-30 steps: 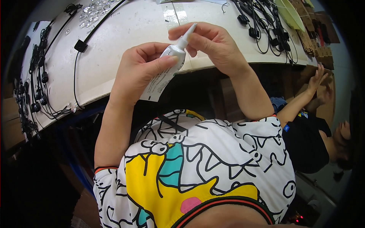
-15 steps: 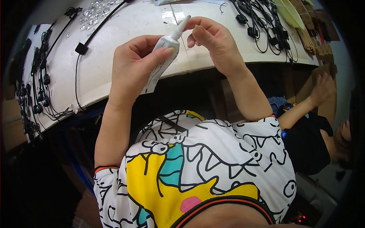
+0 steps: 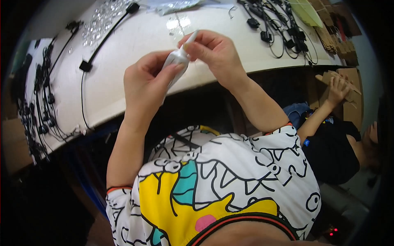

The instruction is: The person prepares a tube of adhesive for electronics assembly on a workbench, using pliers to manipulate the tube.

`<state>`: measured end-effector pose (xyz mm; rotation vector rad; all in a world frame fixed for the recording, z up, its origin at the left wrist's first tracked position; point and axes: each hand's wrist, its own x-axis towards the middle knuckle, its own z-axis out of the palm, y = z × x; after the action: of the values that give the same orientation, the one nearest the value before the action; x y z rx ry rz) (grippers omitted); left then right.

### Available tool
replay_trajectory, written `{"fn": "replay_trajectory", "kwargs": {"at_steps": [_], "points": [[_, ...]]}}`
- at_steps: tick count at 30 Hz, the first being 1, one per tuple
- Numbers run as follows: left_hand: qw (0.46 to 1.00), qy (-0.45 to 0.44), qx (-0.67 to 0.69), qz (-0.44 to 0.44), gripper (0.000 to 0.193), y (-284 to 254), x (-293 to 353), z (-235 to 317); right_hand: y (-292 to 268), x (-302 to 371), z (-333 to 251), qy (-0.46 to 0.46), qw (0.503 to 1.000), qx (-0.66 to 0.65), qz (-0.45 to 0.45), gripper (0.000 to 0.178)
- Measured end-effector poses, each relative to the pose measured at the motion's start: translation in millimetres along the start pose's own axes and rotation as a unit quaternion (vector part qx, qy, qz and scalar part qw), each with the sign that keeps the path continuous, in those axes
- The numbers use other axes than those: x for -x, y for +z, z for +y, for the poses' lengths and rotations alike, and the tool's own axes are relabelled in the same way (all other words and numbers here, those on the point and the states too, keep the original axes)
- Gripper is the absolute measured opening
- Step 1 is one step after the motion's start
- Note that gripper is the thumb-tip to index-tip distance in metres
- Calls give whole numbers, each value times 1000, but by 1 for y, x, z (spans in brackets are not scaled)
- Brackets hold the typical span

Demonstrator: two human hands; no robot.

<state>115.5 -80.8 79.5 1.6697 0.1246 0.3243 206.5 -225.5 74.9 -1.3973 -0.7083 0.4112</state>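
Note:
A white squeeze tube (image 3: 177, 61) with a long tapered nozzle is tilted up and to the right, above the table's near edge. My left hand (image 3: 147, 78) is closed around its body, thumb pressed on the front, hiding much of it. My right hand (image 3: 215, 55) pinches the base of the nozzle (image 3: 190, 39) between thumb and fingers, and the tip sticks out above the thumb.
Clear faceted pieces (image 3: 100, 24) and a black cable (image 3: 104, 41) with square ends lie at the far left of the white table (image 3: 111, 92). Black cable bundles (image 3: 283, 28) sit right, more (image 3: 41, 94) hang left. Another person's hand (image 3: 338, 90) holds cardboard at the right.
My right hand has moved left and down onto the nozzle's base and closed there. The tube has dipped a little. The other person's hand now has a piece of cardboard.

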Motion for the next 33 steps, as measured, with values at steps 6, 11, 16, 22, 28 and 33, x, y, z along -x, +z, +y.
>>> {"fn": "replay_trajectory", "kwargs": {"at_steps": [6, 11, 16, 22, 28, 33], "points": [[997, -42, 42, -45, 23, 4, -7, 5, -7, 1, -12, 38, 998, -47, -8, 16], [998, -22, -33, -57, 24, 0, -17, 10, -16, -6, -9, 65, 998, 7, 6, 20], [982, -75, -105, -134, 24, -32, -50, -6, -82, -60, -1, -63, 911, 402, 65, 29], [864, 101, -471, -150, 32, -27, -81, 6, -127, -103, 30, 25, 755, 643, 127, 35], [808, 324, -480, -110, 35, 13, -160, -36, -128, -119, 37, 20, 725, 684, 79, 28], [772, 335, -527, -113, 30, 24, -175, -56, -115, -101, 26, 3, 746, 658, 104, 20]]}}
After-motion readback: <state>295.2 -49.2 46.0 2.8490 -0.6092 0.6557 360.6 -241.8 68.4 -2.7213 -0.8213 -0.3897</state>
